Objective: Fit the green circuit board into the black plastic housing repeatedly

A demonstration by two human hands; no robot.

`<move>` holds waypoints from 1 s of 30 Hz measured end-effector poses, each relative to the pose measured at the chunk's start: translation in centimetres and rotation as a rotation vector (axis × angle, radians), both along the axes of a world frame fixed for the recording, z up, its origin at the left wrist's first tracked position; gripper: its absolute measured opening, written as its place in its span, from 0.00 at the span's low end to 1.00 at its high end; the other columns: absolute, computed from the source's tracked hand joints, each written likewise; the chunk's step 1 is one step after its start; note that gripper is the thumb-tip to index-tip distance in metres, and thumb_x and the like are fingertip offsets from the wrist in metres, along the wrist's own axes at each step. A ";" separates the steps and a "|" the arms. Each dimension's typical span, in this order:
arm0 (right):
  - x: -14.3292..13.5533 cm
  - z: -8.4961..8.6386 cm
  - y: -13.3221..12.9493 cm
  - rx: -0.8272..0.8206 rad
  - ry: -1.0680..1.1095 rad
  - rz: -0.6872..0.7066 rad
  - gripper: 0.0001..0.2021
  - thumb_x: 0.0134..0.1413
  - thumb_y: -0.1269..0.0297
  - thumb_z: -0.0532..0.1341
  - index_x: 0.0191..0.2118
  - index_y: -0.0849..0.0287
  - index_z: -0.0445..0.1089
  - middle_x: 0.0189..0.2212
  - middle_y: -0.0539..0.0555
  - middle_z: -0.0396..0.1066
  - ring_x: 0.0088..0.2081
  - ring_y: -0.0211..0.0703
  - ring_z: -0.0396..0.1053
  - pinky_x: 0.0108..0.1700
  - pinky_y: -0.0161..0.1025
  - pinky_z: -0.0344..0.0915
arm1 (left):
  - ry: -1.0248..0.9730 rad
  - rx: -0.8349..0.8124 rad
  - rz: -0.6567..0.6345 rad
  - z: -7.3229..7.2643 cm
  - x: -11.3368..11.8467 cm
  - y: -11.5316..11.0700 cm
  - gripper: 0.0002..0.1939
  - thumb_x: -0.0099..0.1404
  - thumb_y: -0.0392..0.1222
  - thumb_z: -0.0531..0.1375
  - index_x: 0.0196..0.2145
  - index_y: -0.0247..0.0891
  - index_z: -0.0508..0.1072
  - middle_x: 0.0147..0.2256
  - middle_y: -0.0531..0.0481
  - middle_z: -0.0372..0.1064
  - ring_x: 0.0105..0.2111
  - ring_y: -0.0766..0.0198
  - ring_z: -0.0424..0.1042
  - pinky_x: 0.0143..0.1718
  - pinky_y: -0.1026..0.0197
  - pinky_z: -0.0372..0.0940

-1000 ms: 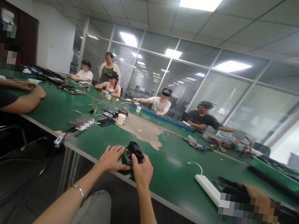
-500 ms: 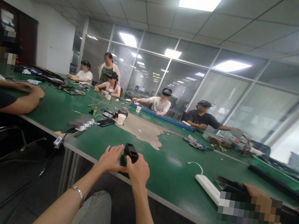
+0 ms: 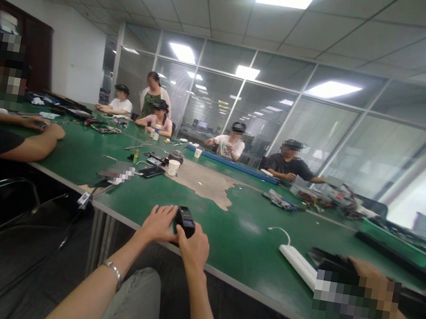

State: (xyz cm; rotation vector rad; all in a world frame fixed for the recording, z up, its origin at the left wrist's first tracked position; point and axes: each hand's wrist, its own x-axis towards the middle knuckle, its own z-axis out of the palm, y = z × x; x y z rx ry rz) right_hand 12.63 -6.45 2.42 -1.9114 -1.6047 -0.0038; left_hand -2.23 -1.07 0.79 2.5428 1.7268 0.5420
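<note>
A small black box-shaped device [image 3: 185, 221] stands at the near edge of the green table [image 3: 248, 241]. My right hand [image 3: 195, 245] is wrapped round its near right side, thumb on the front. On the device's left is my left hand [image 3: 160, 223], its fingers spread over the tabletop and its thumb pointing toward the device. Whether the left fingers touch the device is hard to tell. A silver bracelet [image 3: 113, 272] circles my left wrist.
Beyond my hands are a paper cup [image 3: 173, 167] and a dark phone [image 3: 151, 171]. A white power strip [image 3: 297, 266] lies to the right, near another person's hand [image 3: 370, 278]. Another person's arm [image 3: 36, 143] rests at the left. Several people sit across the table.
The black device has tilted or turned slightly in my right hand. My left hand has shifted a little. Across the table, a person in white has drawn an outstretched arm in.
</note>
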 end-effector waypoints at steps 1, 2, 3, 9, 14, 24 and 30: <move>-0.1 -0.1 0.1 0.008 0.019 0.007 0.24 0.54 0.46 0.58 0.50 0.58 0.69 0.38 0.60 0.75 0.42 0.52 0.72 0.43 0.40 0.62 | 0.004 0.002 -0.003 0.0 0.0 0.0 0.51 0.53 0.68 0.55 0.67 0.38 0.46 0.66 0.40 0.47 0.64 0.46 0.48 0.64 0.42 0.40; -0.1 -0.2 0.2 0.016 0.044 0.015 0.23 0.54 0.47 0.58 0.48 0.58 0.70 0.37 0.60 0.75 0.41 0.52 0.72 0.42 0.40 0.62 | 0.005 0.004 -0.006 0.0 -0.1 0.0 0.51 0.53 0.68 0.55 0.67 0.37 0.46 0.66 0.40 0.47 0.64 0.46 0.48 0.64 0.42 0.40; -0.2 -0.1 0.3 0.032 0.073 0.025 0.22 0.53 0.48 0.58 0.48 0.58 0.70 0.37 0.59 0.75 0.41 0.51 0.72 0.42 0.39 0.62 | 0.004 0.003 -0.009 -0.1 -0.1 0.0 0.52 0.53 0.69 0.54 0.67 0.37 0.46 0.66 0.39 0.47 0.64 0.46 0.48 0.64 0.42 0.40; 0.9 2.0 1.1 0.288 0.223 0.071 0.24 0.55 0.47 0.57 0.52 0.58 0.68 0.42 0.59 0.74 0.45 0.49 0.71 0.45 0.38 0.62 | -0.026 -0.005 -0.015 0.0 -0.2 0.1 0.57 0.49 0.79 0.51 0.66 0.39 0.48 0.65 0.39 0.48 0.64 0.45 0.48 0.64 0.42 0.40; 4.1 1.3 1.6 0.204 0.241 -0.067 0.25 0.54 0.45 0.56 0.51 0.58 0.69 0.39 0.59 0.75 0.42 0.51 0.72 0.42 0.39 0.62 | -0.032 -0.022 -0.011 0.3 -0.1 0.0 0.58 0.49 0.81 0.49 0.67 0.40 0.48 0.66 0.40 0.48 0.65 0.45 0.47 0.63 0.42 0.40; 6.1 -2.0 1.5 0.076 0.031 -0.182 0.38 0.52 0.43 0.57 0.59 0.70 0.60 0.46 0.69 0.71 0.49 0.58 0.68 0.47 0.44 0.61 | 0.029 -0.146 -0.032 2.0 0.1 0.3 0.57 0.49 0.81 0.47 0.67 0.46 0.44 0.66 0.43 0.47 0.64 0.42 0.48 0.62 0.40 0.42; 6.2 -2.5 1.1 0.141 0.005 -0.148 0.30 0.55 0.49 0.57 0.57 0.67 0.62 0.45 0.65 0.72 0.49 0.56 0.67 0.48 0.42 0.60 | 0.089 -0.223 -0.026 2.7 0.6 0.9 0.59 0.45 0.81 0.51 0.67 0.46 0.44 0.64 0.39 0.51 0.61 0.37 0.50 0.59 0.37 0.46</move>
